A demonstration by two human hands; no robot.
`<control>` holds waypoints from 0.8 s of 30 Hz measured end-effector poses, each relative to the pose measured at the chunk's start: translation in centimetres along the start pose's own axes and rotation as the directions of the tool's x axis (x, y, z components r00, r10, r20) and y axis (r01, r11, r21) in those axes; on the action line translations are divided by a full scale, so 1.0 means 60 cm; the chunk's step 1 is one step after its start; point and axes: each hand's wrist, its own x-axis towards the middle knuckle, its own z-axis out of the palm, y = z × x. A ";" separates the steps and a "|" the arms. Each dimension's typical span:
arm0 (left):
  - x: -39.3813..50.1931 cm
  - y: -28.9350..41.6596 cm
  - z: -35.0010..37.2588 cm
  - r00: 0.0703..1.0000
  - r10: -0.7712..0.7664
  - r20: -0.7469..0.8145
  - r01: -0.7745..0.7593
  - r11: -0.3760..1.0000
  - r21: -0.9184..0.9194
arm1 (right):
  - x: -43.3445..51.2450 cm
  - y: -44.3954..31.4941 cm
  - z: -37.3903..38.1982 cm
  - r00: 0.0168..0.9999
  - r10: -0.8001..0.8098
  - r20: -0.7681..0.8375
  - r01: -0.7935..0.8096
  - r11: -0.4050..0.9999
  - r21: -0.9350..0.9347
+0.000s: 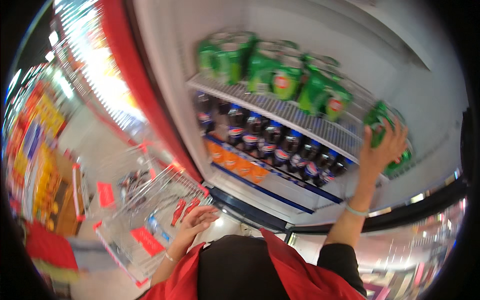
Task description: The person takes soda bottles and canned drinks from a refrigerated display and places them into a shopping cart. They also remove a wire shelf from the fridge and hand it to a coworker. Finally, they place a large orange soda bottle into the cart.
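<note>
My right hand (386, 146) is up inside a display refrigerator, fingers wrapped over a green shrink-wrapped pack of drink cans (376, 110) at the right end of the shelf. The hand hides much of that pack. More green can packs (279, 71) stand in a row to its left on the white wire shelf (277, 110). Low at my left side, my left hand (197, 221) holds nothing, its fingers loosely apart. It is close to a metal shopping cart (180, 180), where red bottles (179, 212) show behind the wires.
Below the shelf are dark Pepsi bottles (272, 138) with blue caps, and orange packs (236, 163) lower down. The red door-side frame (150, 90) borders the refrigerator. A person in red (50, 245) is at lower left, near stacked yellow goods (47, 180).
</note>
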 end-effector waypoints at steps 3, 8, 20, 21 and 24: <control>-0.006 -0.008 -0.010 0.999 -0.004 -0.050 0.005 1.000 0.026 | 0.008 0.027 0.029 0.998 -0.059 0.008 0.054 0.960 0.275; -0.041 -0.044 -0.080 0.969 0.056 -0.239 -0.028 0.992 0.120 | 0.000 0.041 0.030 0.993 -0.107 -0.053 0.118 0.954 0.277; -0.282 -0.288 -0.325 0.454 -0.114 -0.884 0.764 0.560 0.320 | 0.079 -0.044 0.118 0.978 -0.161 0.131 0.110 0.937 0.332; -0.309 -0.315 -0.334 0.420 -0.079 -0.904 0.825 0.447 0.344 | 0.087 -0.052 0.122 0.970 -0.208 0.127 0.158 0.933 0.323; -0.360 -0.374 -0.347 0.491 0.041 -0.870 0.854 0.175 0.490 | 0.108 -0.088 0.132 0.891 -0.385 0.240 0.278 0.882 0.381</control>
